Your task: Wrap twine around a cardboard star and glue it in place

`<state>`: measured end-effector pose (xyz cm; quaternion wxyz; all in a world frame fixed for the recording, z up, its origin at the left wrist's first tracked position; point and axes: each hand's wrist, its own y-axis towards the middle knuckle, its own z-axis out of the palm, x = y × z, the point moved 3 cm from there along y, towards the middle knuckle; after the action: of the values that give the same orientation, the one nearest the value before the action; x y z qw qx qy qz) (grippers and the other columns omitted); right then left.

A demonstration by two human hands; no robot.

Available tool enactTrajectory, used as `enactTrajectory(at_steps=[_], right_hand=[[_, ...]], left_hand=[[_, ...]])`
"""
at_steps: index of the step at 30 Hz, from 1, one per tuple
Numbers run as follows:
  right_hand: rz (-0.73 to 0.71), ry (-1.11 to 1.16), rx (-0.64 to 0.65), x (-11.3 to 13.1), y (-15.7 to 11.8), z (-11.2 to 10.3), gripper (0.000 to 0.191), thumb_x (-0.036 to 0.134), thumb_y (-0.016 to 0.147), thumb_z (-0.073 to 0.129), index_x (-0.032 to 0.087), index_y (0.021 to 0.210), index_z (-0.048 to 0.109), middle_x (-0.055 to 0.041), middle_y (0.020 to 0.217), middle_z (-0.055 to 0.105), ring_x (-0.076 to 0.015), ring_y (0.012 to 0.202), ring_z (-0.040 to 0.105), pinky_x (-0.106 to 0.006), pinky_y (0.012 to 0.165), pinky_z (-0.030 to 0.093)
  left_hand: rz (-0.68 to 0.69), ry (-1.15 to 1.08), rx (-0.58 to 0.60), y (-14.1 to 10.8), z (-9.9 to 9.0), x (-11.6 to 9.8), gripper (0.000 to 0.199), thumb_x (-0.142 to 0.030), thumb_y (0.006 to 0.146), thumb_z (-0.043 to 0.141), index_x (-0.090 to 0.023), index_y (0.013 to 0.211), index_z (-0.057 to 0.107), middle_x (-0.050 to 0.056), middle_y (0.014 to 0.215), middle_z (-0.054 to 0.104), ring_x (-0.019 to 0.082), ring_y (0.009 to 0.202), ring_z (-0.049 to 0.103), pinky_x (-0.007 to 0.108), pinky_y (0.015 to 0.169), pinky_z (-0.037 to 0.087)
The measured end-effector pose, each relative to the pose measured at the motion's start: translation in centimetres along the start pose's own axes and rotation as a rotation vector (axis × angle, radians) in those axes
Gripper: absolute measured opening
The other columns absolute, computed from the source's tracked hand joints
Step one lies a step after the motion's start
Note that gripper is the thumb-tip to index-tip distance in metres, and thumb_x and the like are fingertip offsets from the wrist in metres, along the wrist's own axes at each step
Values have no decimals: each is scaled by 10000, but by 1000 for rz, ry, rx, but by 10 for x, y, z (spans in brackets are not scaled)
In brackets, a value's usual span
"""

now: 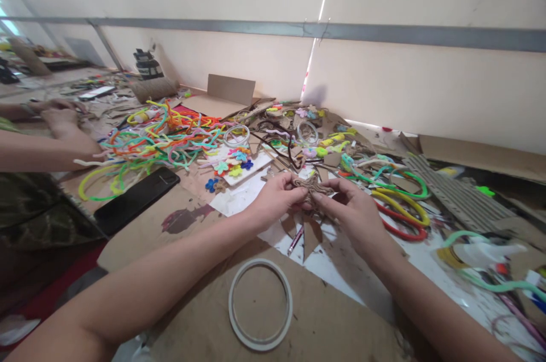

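Observation:
Between both hands is a brown corrugated cardboard piece with wavy folded layers, held above the cluttered table. My left hand pinches its left side, thumb and fingers closed on it. On the right side, my right hand grips the same piece with thumb and bent fingers. Pointed cardboard cut-outs lie just below the hands, beside a pencil on white paper. Nearer to me, a roll of tape rests flat on a cardboard sheet.
Colourful pipe cleaners heap up at the left, near a black phone. Small felt-like flowers lie mid-table. A glue bottle lies at right. Another person's hands work at far left. A pale wall bounds the back.

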<state>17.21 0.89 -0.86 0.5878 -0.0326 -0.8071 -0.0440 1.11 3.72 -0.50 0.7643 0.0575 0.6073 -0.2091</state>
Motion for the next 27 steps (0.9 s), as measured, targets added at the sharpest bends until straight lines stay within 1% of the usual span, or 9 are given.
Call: enactTrajectory(at_steps=[2, 4, 8, 11, 14, 17, 19, 23, 27], right_hand=[[64, 103, 70, 0, -1, 3, 418, 497, 687, 778, 195, 955, 666, -56, 805, 727, -234, 713, 669, -342, 642, 516], [87, 136, 76, 1, -2, 4, 399, 483, 665, 790, 192, 911, 672, -51, 782, 731, -231, 705, 671, -333, 636, 512], [58, 75, 47, 5, -3, 3, 341, 461, 652, 776, 178, 822, 691, -19, 699, 690, -179, 618, 604, -285, 564, 458], [51, 50, 52, 6, -3, 4, 313, 438, 660, 763, 171, 812, 701, -11, 686, 680, -163, 601, 588, -271, 547, 446], [52, 109, 69, 4, -3, 6, 323, 414, 658, 783, 178, 858, 691, -21, 739, 709, -177, 637, 627, -287, 582, 492], [42, 225, 95, 3, -2, 7, 377, 403, 637, 827, 192, 903, 665, -39, 813, 741, -203, 702, 675, -320, 641, 542], [47, 270, 106, 2, -1, 8, 406, 401, 625, 845, 195, 917, 653, -46, 817, 748, -212, 705, 689, -332, 639, 555], [56, 266, 91, 2, -1, 8, 442, 392, 613, 856, 187, 943, 645, -52, 790, 748, -219, 684, 697, -338, 617, 563], [28, 213, 108, 2, -2, 8, 431, 417, 665, 815, 194, 977, 620, -49, 817, 736, -212, 686, 685, -333, 604, 549]], left_hand=[[4, 9, 18, 0, -1, 2, 106, -90, 783, 634, -142, 873, 616, 7, 796, 679, 85, 619, 658, 197, 636, 534], [3, 32, 51, 1, -2, 3, 116, -109, 782, 633, -148, 889, 613, 13, 806, 684, 93, 629, 663, 204, 637, 534], [-16, 150, 172, 4, -7, 6, 172, -221, 791, 662, -167, 950, 629, 31, 812, 700, 142, 678, 690, 234, 632, 529], [-2, 181, 239, 7, -10, 5, 137, -212, 749, 683, -150, 865, 647, 25, 790, 683, 129, 673, 661, 235, 660, 512], [12, 168, 241, 8, -10, 4, 81, -195, 725, 675, -148, 781, 641, 1, 717, 646, 103, 617, 602, 219, 627, 473], [24, 153, 188, 7, -9, 3, 62, -198, 721, 661, -155, 754, 631, -13, 673, 616, 92, 572, 553, 217, 594, 448], [28, 149, 158, 6, -9, 3, 64, -196, 714, 661, -158, 738, 617, -19, 662, 599, 89, 566, 538, 217, 589, 438], [15, 156, 238, 6, -10, 1, 85, -216, 732, 662, -159, 720, 600, -27, 641, 556, 89, 569, 518, 216, 587, 413], [42, 273, 287, 7, -15, -2, 85, -223, 764, 640, -161, 719, 603, -28, 627, 549, 86, 549, 481, 208, 541, 351]])
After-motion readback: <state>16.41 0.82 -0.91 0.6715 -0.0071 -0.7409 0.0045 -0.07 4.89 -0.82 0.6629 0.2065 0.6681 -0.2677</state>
